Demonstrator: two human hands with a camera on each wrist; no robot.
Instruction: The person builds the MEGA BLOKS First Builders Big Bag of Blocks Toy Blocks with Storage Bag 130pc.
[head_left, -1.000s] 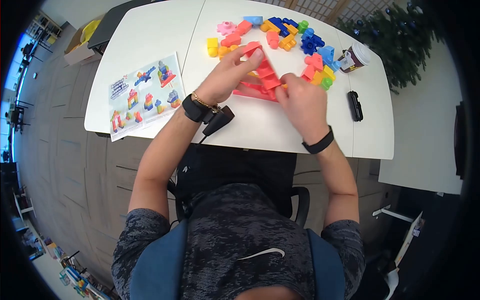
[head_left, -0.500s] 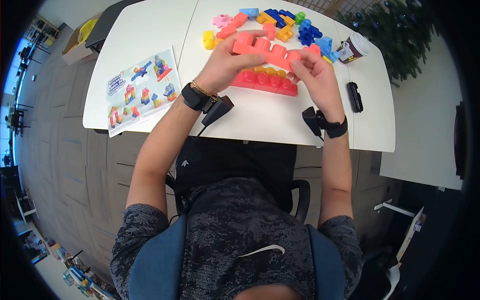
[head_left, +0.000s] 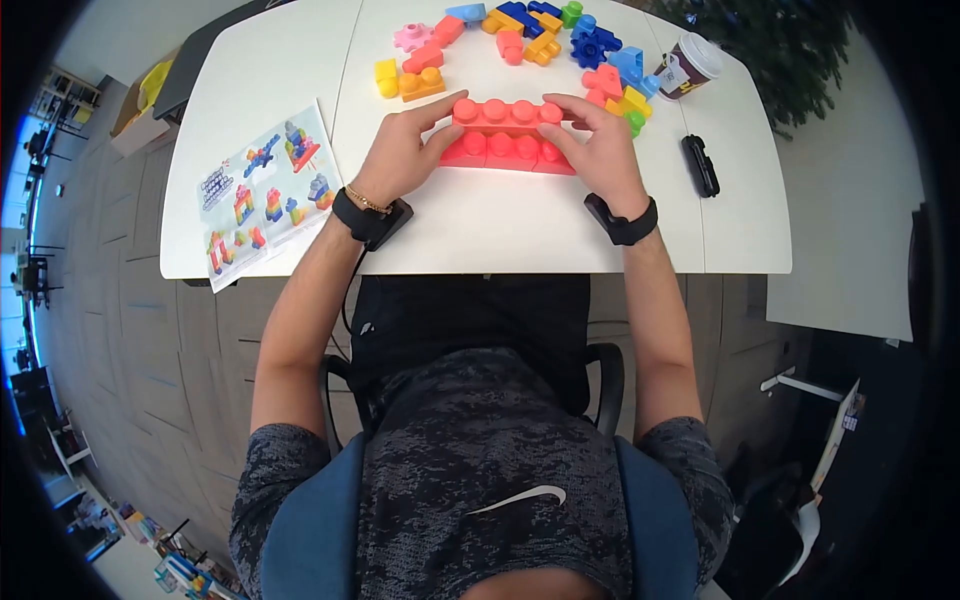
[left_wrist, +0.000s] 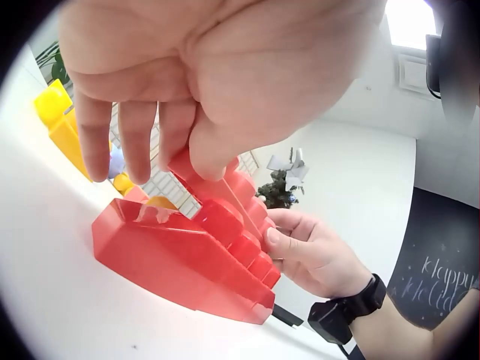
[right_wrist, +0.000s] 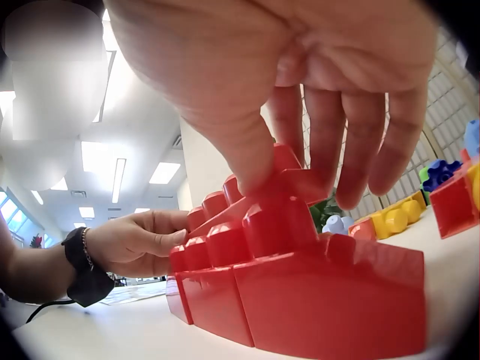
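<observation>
Both hands hold a long red brick (head_left: 508,113) with a row of round studs, one hand at each end. My left hand (head_left: 403,148) pinches its left end between thumb and fingers. On the right end, my right hand (head_left: 602,152) does likewise. Studs up, this brick sits close over and behind the front row of a red block base (head_left: 508,153) on the table. In the left wrist view a sloped end of the base (left_wrist: 172,259) shows, with a bit of orange (left_wrist: 159,202) behind it. The right wrist view shows the other sloped end (right_wrist: 337,296).
Loose blocks arc behind the hands: an orange brick (head_left: 423,86), a yellow one (head_left: 386,78), a blue gear (head_left: 592,48) and several more. A lidded paper cup (head_left: 688,66) and a black case (head_left: 700,166) stand right. A picture sheet (head_left: 265,195) lies left.
The long red brick was tilted with its hollow underside showing, then turned studs up; now it is level over the base. Orange studs seen on the base half a second ago are now covered.
</observation>
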